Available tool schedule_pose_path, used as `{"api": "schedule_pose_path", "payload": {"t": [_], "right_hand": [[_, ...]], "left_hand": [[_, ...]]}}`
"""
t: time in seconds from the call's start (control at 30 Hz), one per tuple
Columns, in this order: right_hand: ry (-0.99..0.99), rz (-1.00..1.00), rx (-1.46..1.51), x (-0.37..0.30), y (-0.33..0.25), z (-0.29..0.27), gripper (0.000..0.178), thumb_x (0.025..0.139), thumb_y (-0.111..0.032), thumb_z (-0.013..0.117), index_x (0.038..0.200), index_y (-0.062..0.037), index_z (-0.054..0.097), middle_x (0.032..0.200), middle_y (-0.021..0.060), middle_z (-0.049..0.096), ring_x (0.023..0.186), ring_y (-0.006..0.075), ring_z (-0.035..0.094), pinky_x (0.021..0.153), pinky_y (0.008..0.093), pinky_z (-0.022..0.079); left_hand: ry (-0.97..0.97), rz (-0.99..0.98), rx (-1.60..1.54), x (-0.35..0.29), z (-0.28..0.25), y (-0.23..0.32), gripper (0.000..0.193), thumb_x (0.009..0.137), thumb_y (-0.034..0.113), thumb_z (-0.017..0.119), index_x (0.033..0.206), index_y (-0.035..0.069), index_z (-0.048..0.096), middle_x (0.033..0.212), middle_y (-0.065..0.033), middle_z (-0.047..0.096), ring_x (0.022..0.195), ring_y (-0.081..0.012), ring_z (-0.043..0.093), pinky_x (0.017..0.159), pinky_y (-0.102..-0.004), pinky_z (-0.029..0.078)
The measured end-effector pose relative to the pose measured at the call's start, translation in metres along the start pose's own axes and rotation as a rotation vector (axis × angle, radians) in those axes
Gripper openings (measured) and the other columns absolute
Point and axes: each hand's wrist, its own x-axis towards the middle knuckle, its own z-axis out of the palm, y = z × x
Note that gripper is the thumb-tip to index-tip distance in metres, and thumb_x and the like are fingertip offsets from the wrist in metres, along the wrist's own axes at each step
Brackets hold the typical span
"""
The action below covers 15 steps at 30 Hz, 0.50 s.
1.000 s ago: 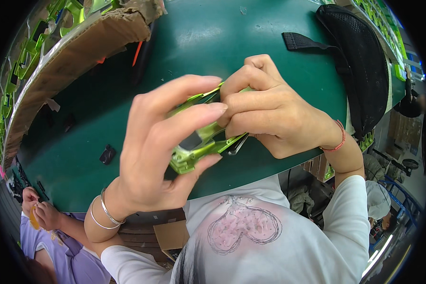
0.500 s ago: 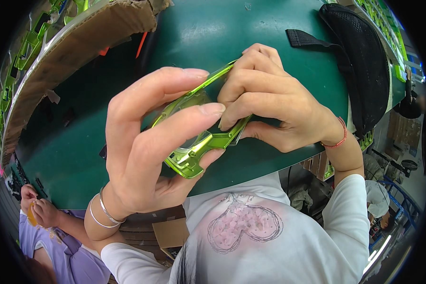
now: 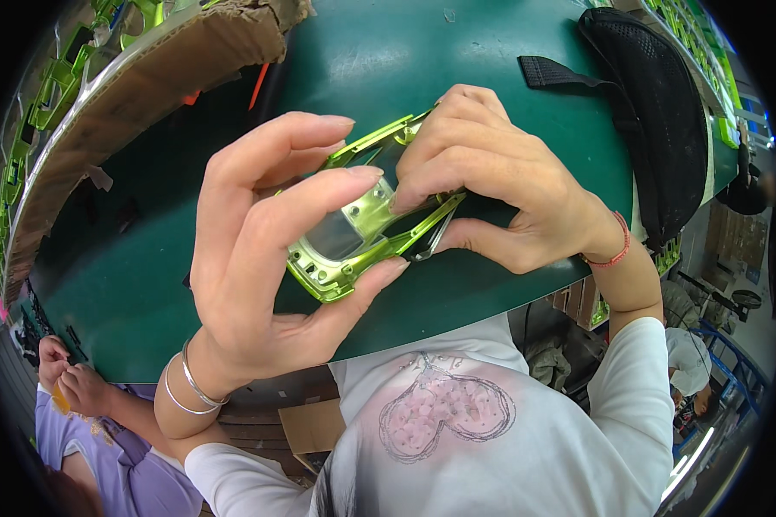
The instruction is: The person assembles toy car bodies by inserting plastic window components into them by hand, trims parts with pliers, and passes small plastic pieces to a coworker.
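A shiny green toy car body shell (image 3: 372,213) is held up above the green table, its hollow inner side toward me. My left hand (image 3: 263,250) grips its near left end, thumb on the lower edge and fingers along the upper side. A clear window piece (image 3: 334,236) sits inside the shell. My right hand (image 3: 500,185) is closed on the far right end, with fingertips inside the shell and the thumb at a dark, clear-edged part (image 3: 429,245) on its lower edge. What those right fingertips press on is partly hidden.
A cardboard box (image 3: 147,95) at the upper left holds several green shells. A black mesh pouch with a strap (image 3: 651,121) lies at the right of the green table (image 3: 388,52). At the lower left a co-worker's hands (image 3: 73,379) hold something small and yellow.
The shell has been tilted so that more of its inside shows. My left fingers have shifted a little down and left along it; my right hand stays at the far end.
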Motion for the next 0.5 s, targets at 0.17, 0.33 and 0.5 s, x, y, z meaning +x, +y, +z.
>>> {"api": "schedule_pose_path", "payload": {"t": [0.17,0.33,0.5], "right_hand": [[-0.002,-0.002,-0.005,-0.0004,-0.0003,-0.0002,0.037,0.073,-0.01,0.082,0.108,-0.0062,0.07,0.104,0.006,0.066,0.096,0.0273,0.06,0.095,0.045,0.039],[-0.012,0.001,-0.018,-0.0007,-0.0025,0.001,0.036,0.073,-0.011,0.083,0.107,-0.0063,0.071,0.103,0.006,0.066,0.095,0.0274,0.059,0.094,0.0448,0.039],[-0.012,-0.019,-0.014,-0.0006,0.0013,0.0016,0.03,0.078,-0.017,0.084,0.103,-0.0071,0.073,0.101,0.0051,0.066,0.095,0.0273,0.058,0.094,0.0451,0.038]], "left_hand": [[-0.013,-0.026,0.017,0.0,-0.0018,0.0027,0.061,0.073,0.012,0.092,0.126,0.0,0.063,0.141,-0.0266,0.051,0.119,-0.031,0.061,0.103,-0.0411,0.052],[0.0,-0.018,0.017,-0.0034,-0.0007,0.0042,0.06,0.074,0.011,0.092,0.125,0.0,0.064,0.142,-0.0262,0.051,0.121,-0.0318,0.061,0.104,-0.0419,0.052],[0.011,-0.026,0.008,-0.0052,0.0011,-0.0021,0.056,0.074,0.011,0.091,0.123,0.0,0.065,0.141,-0.0256,0.052,0.122,-0.0338,0.06,0.103,-0.0428,0.052]]}}
